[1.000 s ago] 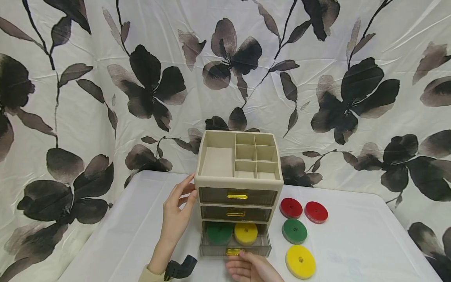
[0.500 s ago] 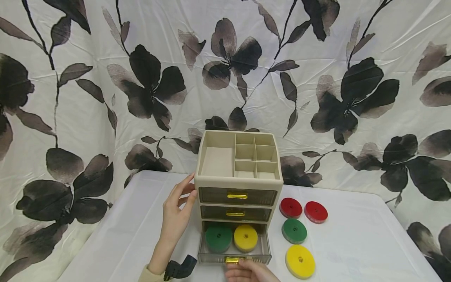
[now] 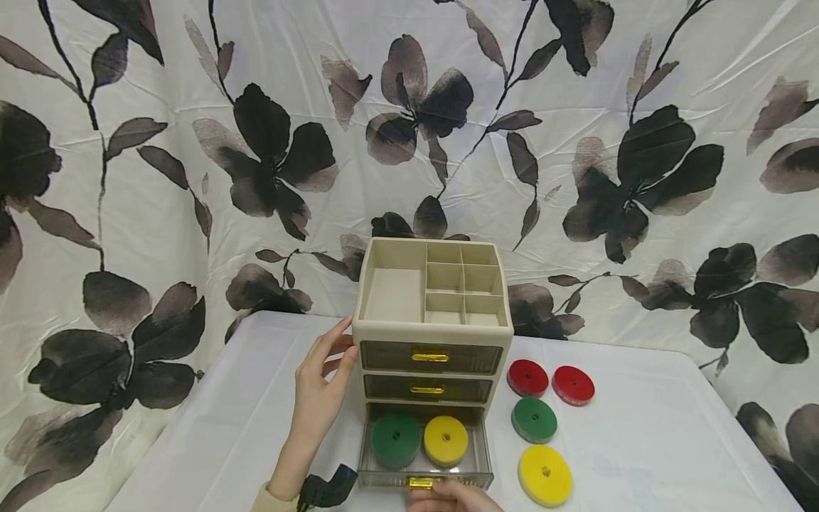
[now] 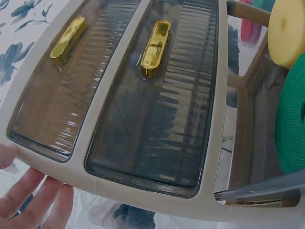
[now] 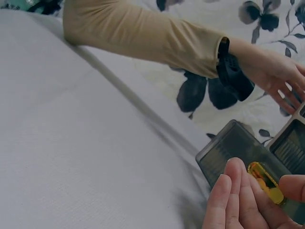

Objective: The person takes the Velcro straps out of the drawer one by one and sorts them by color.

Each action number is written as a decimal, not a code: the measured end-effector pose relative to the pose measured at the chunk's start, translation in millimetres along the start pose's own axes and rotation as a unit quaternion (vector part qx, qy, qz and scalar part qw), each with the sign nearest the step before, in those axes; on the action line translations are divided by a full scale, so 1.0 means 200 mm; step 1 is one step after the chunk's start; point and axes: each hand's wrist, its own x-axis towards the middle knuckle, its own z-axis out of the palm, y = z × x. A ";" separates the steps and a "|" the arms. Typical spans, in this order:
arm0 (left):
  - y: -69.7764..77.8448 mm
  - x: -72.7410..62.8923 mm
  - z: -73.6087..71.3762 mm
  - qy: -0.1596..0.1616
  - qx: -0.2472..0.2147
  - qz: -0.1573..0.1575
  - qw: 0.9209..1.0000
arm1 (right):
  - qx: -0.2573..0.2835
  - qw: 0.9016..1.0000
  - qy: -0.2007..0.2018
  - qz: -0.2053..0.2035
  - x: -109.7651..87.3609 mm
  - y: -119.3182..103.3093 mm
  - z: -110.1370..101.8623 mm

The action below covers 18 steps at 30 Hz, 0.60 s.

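1 bottom drawer point(image 3: 384, 479): lower ctr of frame; prob. light, stiff, slick; hold by gold handle point(image 3: 419, 483).
R hand point(image 3: 456, 498): fingers clamped on handle.
L hand point(image 3: 322, 382): fingers apart, touching organizer point(image 3: 393, 297) side.

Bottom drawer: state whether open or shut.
Open: the bottom drawer juts out from the organizer, a green tape roll and yellow tape roll visible inside.
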 end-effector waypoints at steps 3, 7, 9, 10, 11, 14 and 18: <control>0.00 0.00 0.00 0.002 0.004 0.004 1.000 | -0.004 1.000 -0.005 -0.001 0.00 0.01 -0.01; 0.00 0.00 0.00 -0.001 0.003 -0.003 1.000 | -0.004 1.000 -0.018 -0.009 0.01 0.02 -0.01; 0.01 0.00 0.00 -0.002 0.001 -0.007 1.000 | 0.006 1.000 -0.021 -0.002 0.01 0.03 0.00; 0.01 0.00 0.00 -0.003 0.001 -0.008 1.000 | 0.011 1.000 -0.023 0.003 0.01 0.04 0.00; 0.01 0.00 0.00 -0.003 -0.001 -0.010 1.000 | 0.014 1.000 -0.025 0.007 0.01 0.04 0.00; 0.00 0.00 0.00 -0.004 -0.001 -0.008 1.000 | 0.030 0.999 -0.035 0.017 0.01 0.05 0.01; 0.00 0.00 0.00 -0.005 -0.001 -0.006 1.000 | 0.051 0.997 -0.050 0.020 0.03 0.09 -0.01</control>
